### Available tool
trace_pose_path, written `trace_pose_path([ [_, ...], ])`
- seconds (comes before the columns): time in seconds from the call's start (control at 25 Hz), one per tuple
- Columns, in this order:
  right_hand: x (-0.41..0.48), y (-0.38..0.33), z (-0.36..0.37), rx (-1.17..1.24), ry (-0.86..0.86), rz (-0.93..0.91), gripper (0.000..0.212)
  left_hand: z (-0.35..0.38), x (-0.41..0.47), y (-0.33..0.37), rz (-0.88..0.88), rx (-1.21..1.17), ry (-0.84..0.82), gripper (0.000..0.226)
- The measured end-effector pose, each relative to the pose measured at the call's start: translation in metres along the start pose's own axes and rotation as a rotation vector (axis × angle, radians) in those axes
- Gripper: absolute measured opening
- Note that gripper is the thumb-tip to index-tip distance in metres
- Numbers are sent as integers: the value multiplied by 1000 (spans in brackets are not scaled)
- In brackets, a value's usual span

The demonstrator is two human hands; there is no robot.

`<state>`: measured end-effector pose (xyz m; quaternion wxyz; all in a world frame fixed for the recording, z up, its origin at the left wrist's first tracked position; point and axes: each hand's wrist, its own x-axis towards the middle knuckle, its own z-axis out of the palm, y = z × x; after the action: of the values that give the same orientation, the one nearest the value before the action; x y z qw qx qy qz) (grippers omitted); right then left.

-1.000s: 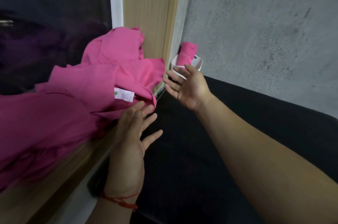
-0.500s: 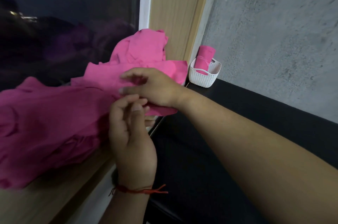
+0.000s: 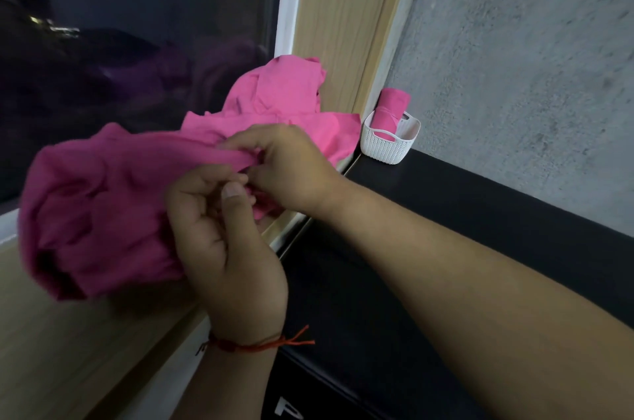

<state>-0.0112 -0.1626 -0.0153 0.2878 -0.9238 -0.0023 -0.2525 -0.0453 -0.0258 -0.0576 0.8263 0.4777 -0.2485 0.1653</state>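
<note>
Way off to the left of the white basket [image 3: 391,145]: dark window glass [image 3: 137,25], night outside, a few blurry lights. Below that, a wooden sill [image 3: 51,351] with a big bunched-up pink garment [image 3: 103,207] over it, a bit blurred at the end farthest from the basket. Hard to say how much of it actually rests on the wood.

Next over, left of the basket and nearer the camera: left hand [image 3: 223,241], fingers curled in, thumb and fingertips pinching a fold of that pink garment, red thread bracelet [image 3: 260,346] round the wrist. A little closer to the basket: right hand [image 3: 291,172], curled too, gripping the same edge of fabric from above, fingertips right up against the left hand's. So both clamped on the garment, neither one loose.

Behind the hands, just left of the basket: more pink fabric [image 3: 284,93] heaped against the window frame, one corner reaching nearly to the basket's side. Can't tell whether touching, or whether a separate piece at all.

Then the basket itself, white woven-look plastic, tucked into the corner on the black table [image 3: 446,213], with a rolled pink cloth [image 3: 391,107] standing upright inside. Right of the basket and above: rough grey concrete wall [image 3: 514,59].
</note>
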Motion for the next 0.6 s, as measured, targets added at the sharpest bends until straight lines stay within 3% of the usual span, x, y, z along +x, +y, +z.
trace_pose_path([
  [0.08, -21, -4, -28, 121, 115, 99, 36, 6, -9, 3, 90, 100, -4, 17],
  [0.24, -108, 2, -92, 178, 339, 314, 35, 21, -39, 16, 405, 363, -205, 14],
  [0.36, -191, 11, -134, 229, 574, 509, 33, 43, -66, 23, 486, 444, -337, 18],
  [0.48, -280, 29, -159, 220, 817, 727, 25, 69, -97, 4, 368, 532, -558, 32],
  [0.6, -358, 51, -162, 216, 931, 960, 36, 89, -135, -24, 92, 642, -806, 55],
])
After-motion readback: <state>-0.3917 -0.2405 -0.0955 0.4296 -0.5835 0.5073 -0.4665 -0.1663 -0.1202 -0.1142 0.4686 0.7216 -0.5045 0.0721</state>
